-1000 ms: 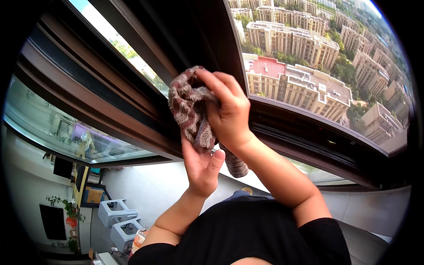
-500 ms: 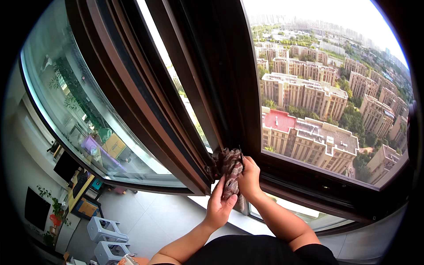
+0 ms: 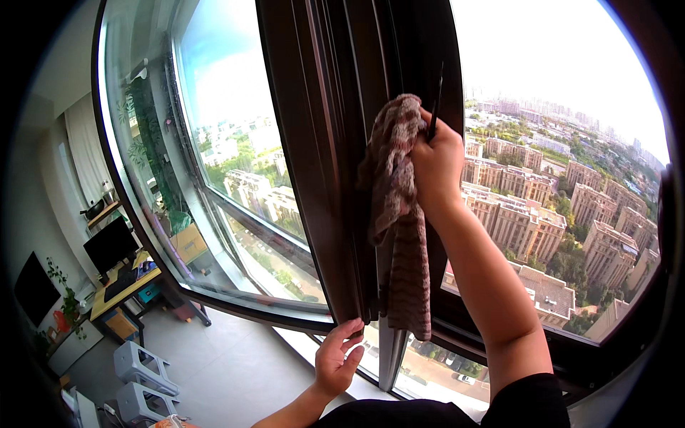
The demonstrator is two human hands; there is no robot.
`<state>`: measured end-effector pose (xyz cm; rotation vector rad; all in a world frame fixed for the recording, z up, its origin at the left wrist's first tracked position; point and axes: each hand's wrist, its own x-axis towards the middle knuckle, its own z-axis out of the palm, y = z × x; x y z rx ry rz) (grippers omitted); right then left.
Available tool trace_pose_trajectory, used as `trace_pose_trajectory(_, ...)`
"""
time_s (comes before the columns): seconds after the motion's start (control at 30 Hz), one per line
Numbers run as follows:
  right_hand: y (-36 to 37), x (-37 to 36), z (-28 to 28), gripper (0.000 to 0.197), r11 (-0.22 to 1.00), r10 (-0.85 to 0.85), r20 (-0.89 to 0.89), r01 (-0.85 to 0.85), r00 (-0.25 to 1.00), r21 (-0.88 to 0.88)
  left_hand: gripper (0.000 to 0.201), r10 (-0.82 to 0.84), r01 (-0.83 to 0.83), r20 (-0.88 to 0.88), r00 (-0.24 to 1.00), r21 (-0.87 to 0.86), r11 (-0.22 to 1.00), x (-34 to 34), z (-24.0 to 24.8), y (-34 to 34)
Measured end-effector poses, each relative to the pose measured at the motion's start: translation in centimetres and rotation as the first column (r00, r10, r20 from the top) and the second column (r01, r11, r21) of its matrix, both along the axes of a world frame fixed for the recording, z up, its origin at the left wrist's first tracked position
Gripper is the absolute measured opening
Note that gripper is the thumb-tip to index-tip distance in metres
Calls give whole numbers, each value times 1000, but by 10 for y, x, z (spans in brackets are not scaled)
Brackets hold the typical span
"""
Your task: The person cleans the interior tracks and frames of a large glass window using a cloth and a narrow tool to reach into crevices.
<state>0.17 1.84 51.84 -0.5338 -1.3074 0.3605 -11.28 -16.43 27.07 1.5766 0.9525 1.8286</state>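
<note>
A brown striped cloth (image 3: 408, 235) hangs bunched from my right hand (image 3: 440, 160), which is closed on its upper part against the dark window frame (image 3: 357, 143). Out of the same fist sticks a thin dark pointed tool (image 3: 437, 100), aimed upward; its lower end is hidden, so its kind cannot be told. My left hand (image 3: 337, 360) is lower down, its fingers bent but apart and no cloth in them. Its fingertips are at the bottom corner of the opened window sash (image 3: 246, 312), seemingly touching it.
Beyond the right window pane (image 3: 556, 143) stand tall buildings far below. At left are a desk (image 3: 121, 289) with a monitor (image 3: 110, 246), two grey plastic stools (image 3: 143, 367), a potted plant (image 3: 64, 299) and a wall-mounted black screen (image 3: 32, 292). Pale tiles (image 3: 235, 357) cover the floor.
My right hand has risen up the frame with the cloth, which now hangs down unfolded. The left hand has let go of the cloth and moved down to the sash corner. The view has tilted up.
</note>
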Motion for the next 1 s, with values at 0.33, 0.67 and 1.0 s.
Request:
trace_pose_trajectory(0.33,1,-12,130,24,901,433,-267,-413,861,129,24,153,-155,121,981,7,988,-13,2,-4)
trace_pose_trajectory(0.67,-29,-51,50,35,912,0,28,-12,1000,411,18,227,-221,187,956,-54,974,-27,-8,-3)
trace_pose_trajectory(1.0,-59,-23,-135,49,954,-54,318,-45,946,297,16,214,-210,261,941,-44,977,-30,-14,3)
